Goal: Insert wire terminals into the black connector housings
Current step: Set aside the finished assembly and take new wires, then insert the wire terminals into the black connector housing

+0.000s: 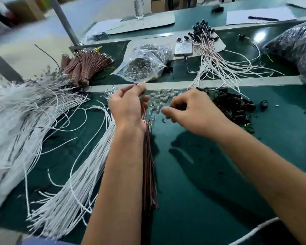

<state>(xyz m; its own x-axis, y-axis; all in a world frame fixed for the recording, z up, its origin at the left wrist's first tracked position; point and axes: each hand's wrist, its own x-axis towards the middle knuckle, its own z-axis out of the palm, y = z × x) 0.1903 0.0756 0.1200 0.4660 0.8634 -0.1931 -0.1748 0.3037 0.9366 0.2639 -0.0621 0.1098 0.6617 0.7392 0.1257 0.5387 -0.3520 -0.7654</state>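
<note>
Pinching a thin wire (pixel 143 114), left hand (pixel 127 105); right hand (pixel 193 112) curled, blurred, contents unclear above black housings (pixel 237 106).

- left hand (pixel 126 105) raised over green counter (pixel 210 174), fingers pinching thin wire up near fingertips; dark red wire bundle (pixel 149 174) runs beneath its wrist and forearm
- right hand (pixel 193 112) fingers curled, hovering over small clear parts (pixel 162 98); hold unclear
- black connector housings (pixel 235 105) piled just right of right hand
- white wires (pixel 74 183) fanned across counter at left
- plastic bag of metal terminals (pixel 141 66) behind hands
- brown wire bundles (pixel 83 66) far left
- finished white wires with black housings (pixel 217 55) at rear, phone (pixel 183 47) beside them
</note>
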